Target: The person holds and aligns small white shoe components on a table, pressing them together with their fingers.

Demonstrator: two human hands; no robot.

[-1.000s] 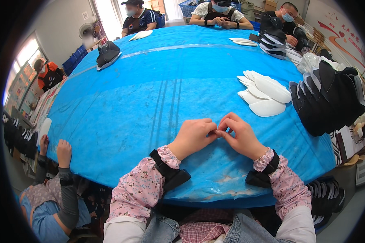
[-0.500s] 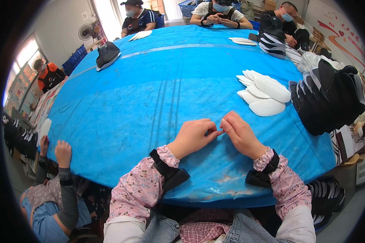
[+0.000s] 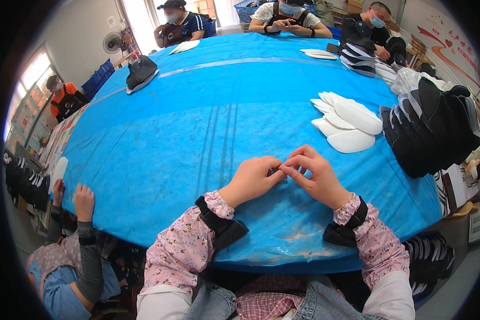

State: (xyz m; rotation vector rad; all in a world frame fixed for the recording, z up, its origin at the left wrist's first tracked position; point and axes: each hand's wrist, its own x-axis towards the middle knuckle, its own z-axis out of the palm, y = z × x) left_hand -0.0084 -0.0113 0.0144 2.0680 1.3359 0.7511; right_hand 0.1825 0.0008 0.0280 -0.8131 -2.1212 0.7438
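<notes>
Over the near part of the blue-covered table (image 3: 160, 144), my left hand (image 3: 250, 180) and my right hand (image 3: 317, 177) meet at the fingertips. The left thumb and index finger pinch together. My right thumb and index finger also close in a pinch against them, with the other right fingers curled loosely. Whatever lies between the fingertips, if anything, is too small to make out. Beyond my right hand lies a fanned pile of white insole-shaped pads (image 3: 357, 114). A stack of black shoe uppers with grey linings (image 3: 432, 130) stands to the right of that pile.
At the left edge a neighbour's hands (image 3: 84, 202) rest by a white pad (image 3: 60, 169). A black upper (image 3: 142, 73) sits far left, more stacked uppers (image 3: 359, 57) far right. Thin pad piles (image 3: 319, 54) lie along the far side, where several masked people sit.
My right fingers have lifted and spread slightly apart, and its pinch has shifted left against my left fingertips. The far-left seated person has raised a hand toward the head.
</notes>
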